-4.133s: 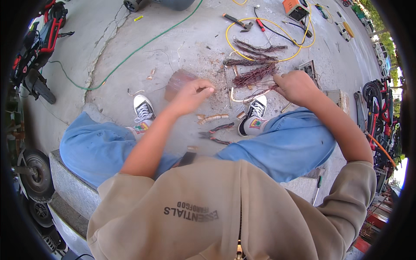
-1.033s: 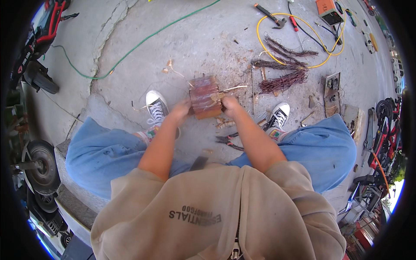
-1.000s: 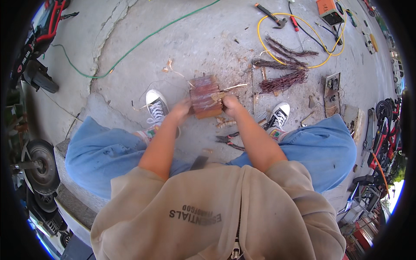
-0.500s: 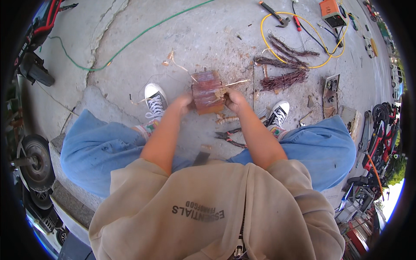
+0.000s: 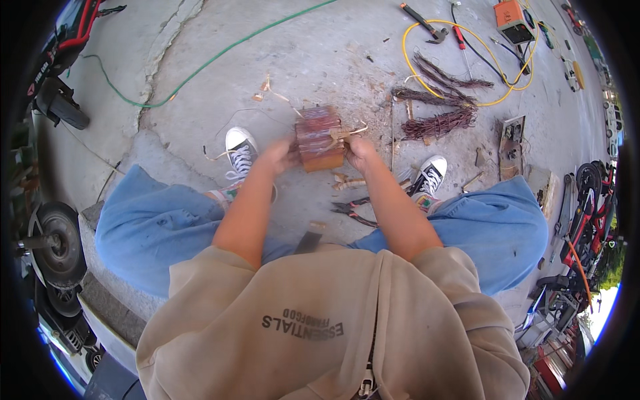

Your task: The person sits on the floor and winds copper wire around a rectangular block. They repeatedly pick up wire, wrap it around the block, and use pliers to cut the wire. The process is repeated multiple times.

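A blocky reddish-brown wire-wound coil [image 5: 319,137], blurred by motion and paler orange along its near edge, is held between my two hands just above the concrete. My left hand [image 5: 283,155] grips its left side, the fingers smeared and partly hidden. On the opposite side my right hand [image 5: 360,152] is closed around the edge, beside a torn tan strip [image 5: 341,135] that sticks out and curls. A pale loose lead runs off the coil's far left corner. Near my right forearm, pliers [image 5: 353,211] with dark red handles lie on the ground among scraps.
Bundles of dark copper wire [image 5: 440,123] lie to the right. Beyond them are a claw hammer [image 5: 425,24], a red-handled screwdriver [image 5: 459,39], a yellow cable [image 5: 405,50] and an orange machine [image 5: 515,21]. A green hose [image 5: 220,53] crosses the far left; a metal plate [image 5: 511,147] stands at right.
The coil has shifted slightly away from me and stays between both hands. The tan strip at its right, which pointed straight out, now bends upward in the picture.
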